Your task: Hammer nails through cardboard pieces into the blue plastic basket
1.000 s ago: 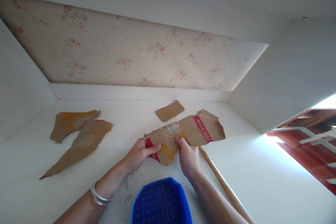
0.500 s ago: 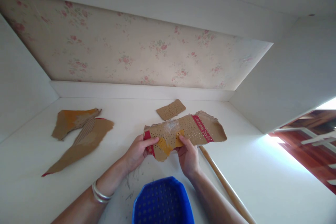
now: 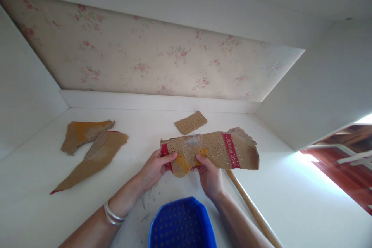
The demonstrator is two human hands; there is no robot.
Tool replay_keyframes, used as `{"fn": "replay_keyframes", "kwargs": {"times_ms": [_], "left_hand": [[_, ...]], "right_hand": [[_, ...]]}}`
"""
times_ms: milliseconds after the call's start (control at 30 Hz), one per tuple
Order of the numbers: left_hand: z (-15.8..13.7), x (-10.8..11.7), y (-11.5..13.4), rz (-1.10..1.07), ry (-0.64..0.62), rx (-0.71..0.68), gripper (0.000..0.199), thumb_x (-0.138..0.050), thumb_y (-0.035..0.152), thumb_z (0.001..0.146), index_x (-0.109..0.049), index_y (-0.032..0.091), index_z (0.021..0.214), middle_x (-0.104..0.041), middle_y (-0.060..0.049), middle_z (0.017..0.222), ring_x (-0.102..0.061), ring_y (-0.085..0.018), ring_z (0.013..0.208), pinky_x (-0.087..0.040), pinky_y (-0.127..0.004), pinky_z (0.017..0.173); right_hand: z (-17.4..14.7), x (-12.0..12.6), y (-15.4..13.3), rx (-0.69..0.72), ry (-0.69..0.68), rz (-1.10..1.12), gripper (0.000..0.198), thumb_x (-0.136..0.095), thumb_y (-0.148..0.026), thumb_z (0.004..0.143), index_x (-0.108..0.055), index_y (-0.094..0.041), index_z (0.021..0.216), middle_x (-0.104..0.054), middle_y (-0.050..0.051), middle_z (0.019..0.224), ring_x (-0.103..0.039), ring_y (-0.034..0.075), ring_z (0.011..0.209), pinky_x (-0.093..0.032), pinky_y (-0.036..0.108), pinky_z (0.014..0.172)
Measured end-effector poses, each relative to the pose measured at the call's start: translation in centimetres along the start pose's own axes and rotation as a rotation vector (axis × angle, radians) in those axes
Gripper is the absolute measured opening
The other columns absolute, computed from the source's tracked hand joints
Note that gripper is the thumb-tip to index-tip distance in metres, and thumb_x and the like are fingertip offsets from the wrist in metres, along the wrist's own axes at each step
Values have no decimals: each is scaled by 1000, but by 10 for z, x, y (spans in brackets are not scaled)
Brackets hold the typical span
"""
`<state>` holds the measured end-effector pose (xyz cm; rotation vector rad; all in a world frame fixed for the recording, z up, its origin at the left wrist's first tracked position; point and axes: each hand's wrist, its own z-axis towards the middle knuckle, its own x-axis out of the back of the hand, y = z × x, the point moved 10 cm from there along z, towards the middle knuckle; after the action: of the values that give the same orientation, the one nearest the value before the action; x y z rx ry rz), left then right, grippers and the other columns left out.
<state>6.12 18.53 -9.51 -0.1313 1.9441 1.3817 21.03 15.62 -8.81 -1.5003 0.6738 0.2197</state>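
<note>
Both hands grip one torn strip of cardboard, dotted with small holes and marked by red bands, yellow patches and clear tape near its middle. My left hand pinches the left end, its thumb on top beside a red band. Closer to the middle, my right hand holds the lower edge with the thumb on a yellow patch. The strip's right end sticks out beyond that hand. Fingers under the cardboard are hidden. A blue perforated plastic basket stands just below the hands.
Two torn cardboard pieces lie at the left on the white surface. A small perforated cardboard piece rests behind the strip. Beside my right forearm runs a wooden stick. White panels and a flowered wall enclose the back.
The strip's right end has swung down and toward me, so the strip reaches farther right. Both hands keep their hold. The view has shifted slightly.
</note>
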Motion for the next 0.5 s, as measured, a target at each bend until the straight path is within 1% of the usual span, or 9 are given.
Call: {"fn": "replay_keyframes", "kwargs": {"times_ms": [167,333,433,500], "left_hand": [[-1,-7,1,36,-55,-27,40,-78,25,79,-70,12,116,-73,-16,110,-70,-30,98,-52,-42,90],[-2,-11,1,103,-80,-42,40,-79,28,78,-72,12,113,-74,-15,108,-70,-30,96,-51,-43,91],[-1,-11,1,160,-95,-63,39,-78,29,78,-73,13,112,-74,-14,106,-70,-28,95,-51,-42,91],[-1,-11,2,199,-111,-75,39,-79,28,77,-73,13,113,-75,-14,106,-69,-28,94,-51,-41,90]], "right_hand": [[-2,-3,0,16,-23,-29,21,-80,-27,71,-72,-20,89,-71,1,85,-63,20,73,-52,28,52],[-3,-6,-4,44,-16,-91,21,-80,-28,72,-73,-23,91,-74,1,86,-66,23,80,-53,31,60],[-4,-8,-6,48,-15,-61,28,-80,-26,72,-73,-23,99,-75,2,92,-68,25,86,-56,37,74],[-4,-9,-8,58,-14,-28,35,-81,-24,71,-72,-23,105,-76,3,95,-68,26,93,-55,41,85]]}}
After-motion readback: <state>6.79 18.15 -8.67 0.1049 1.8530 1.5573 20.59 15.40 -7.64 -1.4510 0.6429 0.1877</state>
